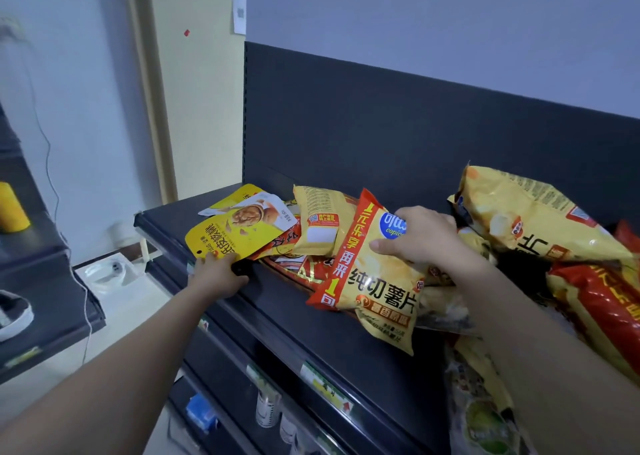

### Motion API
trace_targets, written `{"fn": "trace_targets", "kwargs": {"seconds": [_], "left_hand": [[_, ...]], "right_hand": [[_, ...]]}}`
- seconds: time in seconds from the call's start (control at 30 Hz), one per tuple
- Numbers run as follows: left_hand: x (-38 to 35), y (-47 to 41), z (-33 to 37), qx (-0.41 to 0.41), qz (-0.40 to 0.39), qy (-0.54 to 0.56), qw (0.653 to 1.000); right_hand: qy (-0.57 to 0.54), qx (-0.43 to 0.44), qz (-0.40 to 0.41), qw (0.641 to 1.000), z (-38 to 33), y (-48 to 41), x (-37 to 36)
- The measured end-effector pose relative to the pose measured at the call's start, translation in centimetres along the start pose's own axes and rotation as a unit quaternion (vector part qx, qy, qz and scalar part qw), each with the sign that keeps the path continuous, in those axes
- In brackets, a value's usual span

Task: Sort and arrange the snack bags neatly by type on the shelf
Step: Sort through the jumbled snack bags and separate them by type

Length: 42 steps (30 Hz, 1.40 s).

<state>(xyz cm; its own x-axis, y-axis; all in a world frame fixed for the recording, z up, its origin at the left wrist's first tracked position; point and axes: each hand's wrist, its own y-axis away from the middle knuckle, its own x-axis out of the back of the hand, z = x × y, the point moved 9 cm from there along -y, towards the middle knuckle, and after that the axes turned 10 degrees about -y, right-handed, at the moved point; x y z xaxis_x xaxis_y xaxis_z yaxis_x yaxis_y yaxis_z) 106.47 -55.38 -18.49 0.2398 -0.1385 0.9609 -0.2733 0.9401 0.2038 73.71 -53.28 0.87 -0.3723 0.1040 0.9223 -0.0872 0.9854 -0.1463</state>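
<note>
Snack bags lie jumbled on a dark shelf [277, 319]. My left hand [216, 274] grips the near edge of a flat yellow walnut pouch [235, 231] at the shelf's left end. My right hand [426, 238] holds the top of a yellow potato chip bag [377, 288] with a red stripe, fingers curled over it. Between them sit a small yellow chip bag [320, 221] and a red-and-gold pouch [301, 267] partly buried. A large yellow chip bag [526, 212] leans at the right, with a red-striped bag [599, 309] below it.
The shelf's dark back panel [415, 125] rises behind the bags. Lower shelves [242, 368] with price tags and small items sit below. A green-printed bag [485, 416] hangs at the shelf's front right. Another dark rack [34, 281] stands at the left, with a white cable along the wall.
</note>
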Motion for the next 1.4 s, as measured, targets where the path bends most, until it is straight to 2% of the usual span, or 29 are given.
{"fn": "trace_targets", "kwargs": {"seconds": [0.07,0.2,0.23,0.33,0.4,0.43,0.5,0.57,0.63,0.7,0.83,0.93,1.0,1.07,1.17,1.23,1.3,1.4], "left_hand": [[0.9,1.3,0.6,-0.001,0.042,-0.004,0.999],[3.8,5.2,2.6,-0.021,0.210,0.070,0.975],[3.7,6.0,3.7,-0.037,0.212,0.095,0.972],[1.0,6.8,7.5,-0.077,0.107,0.118,0.984],[-0.9,6.5,9.2,-0.057,0.049,0.247,0.966],[-2.0,6.3,9.8,-0.025,0.013,0.362,0.932],[-4.0,6.1,11.2,0.047,-0.077,0.565,0.820],[-4.8,6.2,12.6,0.083,-0.135,0.660,0.735],[-4.8,6.2,13.3,0.100,-0.164,0.696,0.691],[-4.8,5.9,13.7,0.107,-0.170,0.706,0.679],[-4.5,5.6,14.6,0.114,-0.159,0.694,0.693],[-2.7,5.6,15.7,0.069,-0.146,0.692,0.704],[-1.4,5.7,15.8,0.031,-0.131,0.663,0.736],[-0.2,6.0,15.6,-0.003,-0.114,0.609,0.785],[2.0,6.2,15.4,-0.070,-0.057,0.466,0.880],[3.8,6.4,15.7,-0.113,0.003,0.363,0.925],[5.3,6.6,16.1,-0.142,0.044,0.325,0.934],[7.0,7.4,16.5,-0.166,0.098,0.312,0.930]], "right_hand": [[-0.001,0.003,-0.023,1.000,0.2,0.2,-0.3],[0.000,0.001,-0.052,0.999,0.7,0.7,-0.9],[0.004,0.001,-0.056,0.998,0.8,0.8,-1.2],[0.010,-0.003,-0.073,0.997,1.0,1.1,-2.0],[0.004,-0.006,-0.078,0.997,1.1,1.0,-2.2],[0.000,-0.009,-0.079,0.997,1.1,1.0,-2.2],[-0.007,-0.017,-0.082,0.996,1.4,1.0,-2.2],[-0.011,-0.025,-0.087,0.996,1.7,1.1,-2.2],[-0.012,-0.031,-0.096,0.995,1.9,1.3,-2.2],[-0.015,-0.036,-0.104,0.994,2.1,1.5,-2.1],[-0.025,-0.040,-0.114,0.992,2.1,1.7,-1.7],[-0.015,-0.033,-0.109,0.993,2.0,1.5,-1.2],[0.001,-0.025,-0.103,0.994,1.9,1.4,-0.7],[0.015,-0.020,-0.096,0.995,1.8,1.3,-0.3],[0.023,-0.015,-0.091,0.995,1.6,1.3,0.1],[0.025,-0.011,-0.081,0.996,1.3,1.2,0.4],[0.025,-0.014,-0.065,0.997,1.1,1.0,1.0],[0.024,-0.019,-0.053,0.998,0.7,0.8,2.1]]}}
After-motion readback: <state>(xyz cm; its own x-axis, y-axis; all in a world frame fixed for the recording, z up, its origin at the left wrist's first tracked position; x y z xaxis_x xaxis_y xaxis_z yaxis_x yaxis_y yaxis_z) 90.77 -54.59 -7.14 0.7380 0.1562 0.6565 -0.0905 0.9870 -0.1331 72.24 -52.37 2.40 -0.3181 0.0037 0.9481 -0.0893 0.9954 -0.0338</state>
